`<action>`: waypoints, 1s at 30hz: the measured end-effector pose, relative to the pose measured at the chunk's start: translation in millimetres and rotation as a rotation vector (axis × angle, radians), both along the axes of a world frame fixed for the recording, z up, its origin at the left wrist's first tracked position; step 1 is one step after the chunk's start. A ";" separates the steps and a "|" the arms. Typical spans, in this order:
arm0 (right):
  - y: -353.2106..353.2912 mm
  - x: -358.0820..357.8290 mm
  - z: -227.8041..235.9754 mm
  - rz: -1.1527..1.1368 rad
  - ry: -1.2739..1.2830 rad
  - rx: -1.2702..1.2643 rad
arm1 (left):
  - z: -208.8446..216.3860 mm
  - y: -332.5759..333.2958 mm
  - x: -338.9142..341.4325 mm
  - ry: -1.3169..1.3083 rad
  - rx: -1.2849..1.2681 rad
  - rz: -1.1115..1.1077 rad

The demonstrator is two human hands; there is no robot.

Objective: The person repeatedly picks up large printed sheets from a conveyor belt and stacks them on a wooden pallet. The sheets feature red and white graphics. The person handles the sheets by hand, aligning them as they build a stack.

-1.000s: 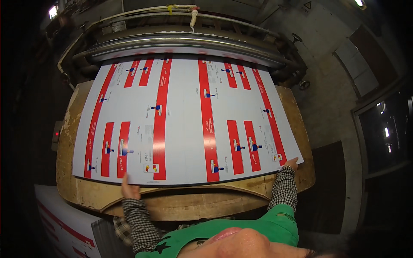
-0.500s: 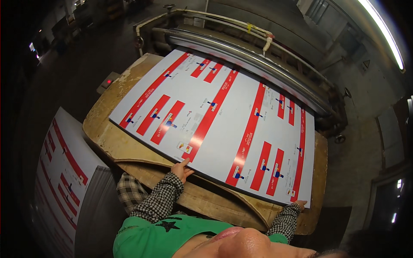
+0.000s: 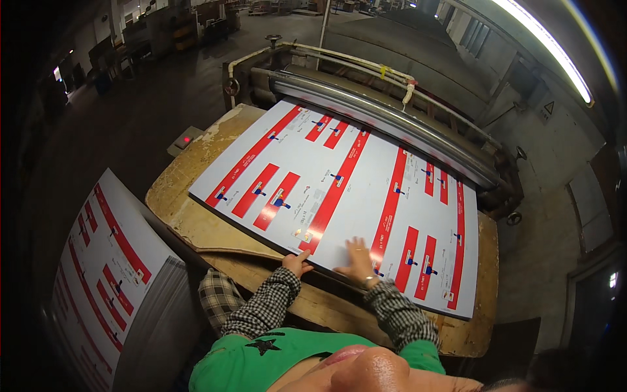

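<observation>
Big white printed sheet [image 3: 353, 196] with red bars lies flat on the worn wooden surface [image 3: 196, 215], its far edge up at twelve o'clock against the long metal roller [image 3: 392, 124] of the machine. Left hand [image 3: 297, 262] sits at the sheet's near edge, about six o'clock, fingers curled together on the edge with the thumb on top. Right hand [image 3: 358, 260] is just beside it toward three o'clock, palm down on the sheet, fingers spread apart and pressing flat on the paper. Both checked sleeves come in from the bottom. Off at eight o'clock, well apart from the hands, stands a tall stack of sheets [image 3: 111, 274] carrying the same red print. A small box with a red light [image 3: 185, 140] sits at ten o'clock beside the surface.
</observation>
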State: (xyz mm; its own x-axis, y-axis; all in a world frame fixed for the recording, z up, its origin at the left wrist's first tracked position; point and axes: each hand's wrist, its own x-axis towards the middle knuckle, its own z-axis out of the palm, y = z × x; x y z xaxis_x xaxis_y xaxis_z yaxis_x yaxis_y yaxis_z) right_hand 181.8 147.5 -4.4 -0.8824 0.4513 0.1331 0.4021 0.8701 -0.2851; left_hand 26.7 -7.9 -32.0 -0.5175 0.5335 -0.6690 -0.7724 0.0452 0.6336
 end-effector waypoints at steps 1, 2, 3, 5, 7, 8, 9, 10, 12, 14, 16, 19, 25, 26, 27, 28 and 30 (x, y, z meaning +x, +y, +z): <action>-12.5 -9.2 1.5 0.054 -0.093 -0.033 | -0.8 0.5 0.2 -0.006 0.035 0.008; -19.4 -12.7 5.3 0.070 -0.221 -0.031 | -1.6 -0.3 -1.3 0.007 0.060 -0.010; -23.4 -17.7 8.2 0.111 -0.304 -0.016 | -1.9 -0.5 -1.9 0.011 0.060 -0.022; -21.7 -14.7 16.5 0.163 -0.205 -0.014 | -3.5 -3.8 -3.7 0.017 0.046 -0.033; -13.3 -12.2 21.8 0.268 -0.272 -0.067 | -5.2 -9.6 -6.5 -0.017 0.112 -0.046; -8.8 -12.4 22.6 0.311 -0.270 -0.086 | -5.9 -13.1 -7.6 -0.039 0.148 -0.064; -4.4 -12.7 22.8 0.363 -0.223 -0.073 | -6.5 -15.9 -8.6 -0.068 0.186 -0.053; -0.8 -12.7 22.0 0.388 -0.260 -0.092 | -7.0 -19.3 -9.2 -0.091 0.164 -0.018; 5.0 -12.4 18.5 0.423 -0.225 -0.110 | -8.0 -20.5 -9.7 -0.073 0.124 -0.064; 8.5 -11.0 13.9 0.356 -0.287 -0.182 | -8.8 -20.7 -10.5 -0.064 0.183 -0.062; 10.2 -10.2 10.2 0.345 -0.294 -0.206 | -9.1 -19.1 -11.0 -0.074 0.182 -0.080; 10.4 -14.1 10.1 0.348 -0.244 -0.218 | -9.0 -15.8 -9.0 -0.027 0.143 -0.115; 12.3 -15.4 49.8 0.250 -0.158 -0.257 | -5.4 -2.4 -7.5 -0.030 -0.152 -0.016; 12.3 -13.8 59.3 0.230 -0.065 -0.256 | -4.8 -2.5 -8.6 0.012 -0.287 -0.081; 10.2 -10.2 67.6 0.213 0.149 -0.266 | -4.6 -2.4 -9.2 0.066 -0.427 -0.133; 7.5 -8.1 73.4 0.175 0.109 -0.268 | -4.8 -3.0 -9.5 0.056 -0.417 -0.134; 1.0 -5.5 77.0 0.196 0.190 -0.271 | -7.2 -3.5 -10.1 0.067 -0.398 -0.114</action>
